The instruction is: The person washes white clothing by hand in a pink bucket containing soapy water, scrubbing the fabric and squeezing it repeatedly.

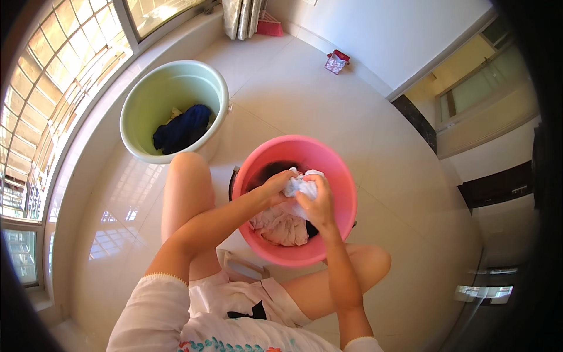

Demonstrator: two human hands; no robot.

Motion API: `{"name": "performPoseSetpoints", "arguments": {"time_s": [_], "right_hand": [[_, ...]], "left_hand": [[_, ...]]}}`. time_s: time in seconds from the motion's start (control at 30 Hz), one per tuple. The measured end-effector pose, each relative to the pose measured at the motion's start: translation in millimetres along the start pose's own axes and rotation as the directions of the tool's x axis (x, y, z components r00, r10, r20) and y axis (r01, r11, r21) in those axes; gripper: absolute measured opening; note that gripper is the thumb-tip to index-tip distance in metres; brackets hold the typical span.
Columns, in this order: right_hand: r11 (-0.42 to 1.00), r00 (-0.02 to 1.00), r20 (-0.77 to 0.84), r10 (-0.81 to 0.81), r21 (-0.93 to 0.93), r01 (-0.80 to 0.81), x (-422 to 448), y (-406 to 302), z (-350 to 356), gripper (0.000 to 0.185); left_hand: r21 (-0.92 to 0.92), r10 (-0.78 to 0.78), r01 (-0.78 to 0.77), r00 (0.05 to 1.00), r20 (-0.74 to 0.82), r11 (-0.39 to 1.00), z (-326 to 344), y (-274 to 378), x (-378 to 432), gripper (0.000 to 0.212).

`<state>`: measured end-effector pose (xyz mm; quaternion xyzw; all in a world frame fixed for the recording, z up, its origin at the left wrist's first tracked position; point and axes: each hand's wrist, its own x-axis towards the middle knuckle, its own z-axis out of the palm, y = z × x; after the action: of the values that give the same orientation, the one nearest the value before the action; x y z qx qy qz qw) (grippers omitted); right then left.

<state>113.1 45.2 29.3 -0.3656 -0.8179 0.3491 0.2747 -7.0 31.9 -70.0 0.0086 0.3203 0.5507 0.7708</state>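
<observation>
My left hand (279,187) and my right hand (317,200) grip a bunched white cloth (303,187) between them, over a pink plastic bucket (297,259). Pale pink fabric (283,229) lies in the bucket below my hands, with dark cloth (275,171) towards its far side and another dark patch near my right wrist. At the upper left stands a pale green plastic tub (173,68). Dark blue cloth (184,130) rests at its bottom, beside a bit of yellowish fabric. The kind of garment in my hands cannot be told.
The pink bucket stands on the tiled floor (396,246) between my bent knees. A barred window (57,75) and its ledge run along the left. Near the far wall are a red broom (269,27), a curtain (239,20) and a small patterned box (337,62).
</observation>
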Motion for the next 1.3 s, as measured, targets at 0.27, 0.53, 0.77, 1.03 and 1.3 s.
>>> {"name": "performPoseSetpoints", "arguments": {"time_s": [0.27, 0.53, 0.77, 1.03, 1.3], "right_hand": [[0.920, 0.992, -0.123, -0.004, -0.389, -0.045, 13, 22, 17, 0.025], [0.993, 0.995, -0.096, 0.015, -0.112, -0.026, 6, 35, 12, 0.020], [0.962, 0.994, -0.043, -0.101, -0.259, 0.086, 1, -1, 25, 0.024], [0.947, 0.988, -0.105, 0.110, -0.291, -0.136, 15, 42, 19, 0.028], [0.903, 0.910, 0.045, 0.413, 0.107, -0.415, 20, 38, -16, 0.032]], "left_hand": [[-0.138, -0.040, 0.033, 0.998, -0.050, 0.990, 50, -3, -27, 0.020], [-0.115, 0.040, -0.059, 0.986, -0.164, 0.992, 41, 5, -22, 0.015], [-0.175, 0.147, -0.150, 0.989, -0.027, 0.973, 19, -15, -4, 0.014], [0.051, 0.079, -0.070, 0.978, -0.193, 0.996, 37, -13, -18, 0.019], [0.790, 0.272, -0.171, 0.962, 0.006, 0.589, 27, 30, -44, 0.044]]}}
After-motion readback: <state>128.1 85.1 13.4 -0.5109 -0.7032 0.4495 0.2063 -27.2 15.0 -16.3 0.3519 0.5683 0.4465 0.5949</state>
